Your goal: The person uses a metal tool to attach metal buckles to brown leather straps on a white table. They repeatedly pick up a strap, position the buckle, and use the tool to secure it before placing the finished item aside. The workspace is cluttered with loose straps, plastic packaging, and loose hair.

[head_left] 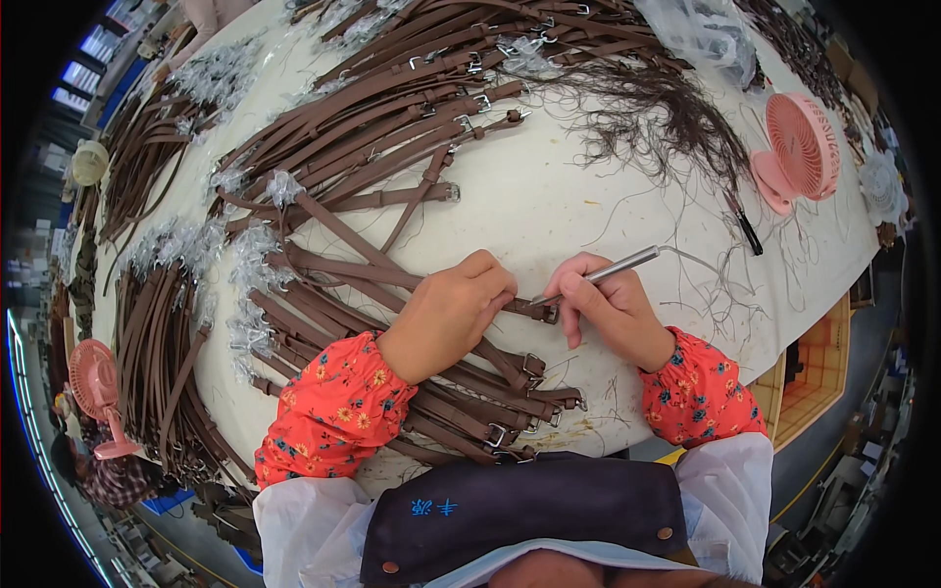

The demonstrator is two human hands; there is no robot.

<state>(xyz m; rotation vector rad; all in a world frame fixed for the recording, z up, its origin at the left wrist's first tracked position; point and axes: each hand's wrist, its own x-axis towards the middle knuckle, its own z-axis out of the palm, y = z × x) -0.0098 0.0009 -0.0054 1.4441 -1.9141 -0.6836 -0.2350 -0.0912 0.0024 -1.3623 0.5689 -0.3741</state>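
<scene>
My left hand (453,312) presses down on a brown leather strap (529,311) near its metal buckle end, fingers curled over it. My right hand (613,309) grips a slim silver pen-like tool (608,270) with a thin cord trailing from its back end; its tip meets the strap's buckle end between my two hands. More brown straps with buckles (490,392) lie fanned out under my left forearm, on the white table (549,196).
Heaps of brown straps (392,108) cover the table's far and left parts, some ends in clear plastic wrap (250,260). A tangle of dark thread (657,118) lies at the back right beside a pink desk fan (799,147). Another pink fan (93,377) stands left.
</scene>
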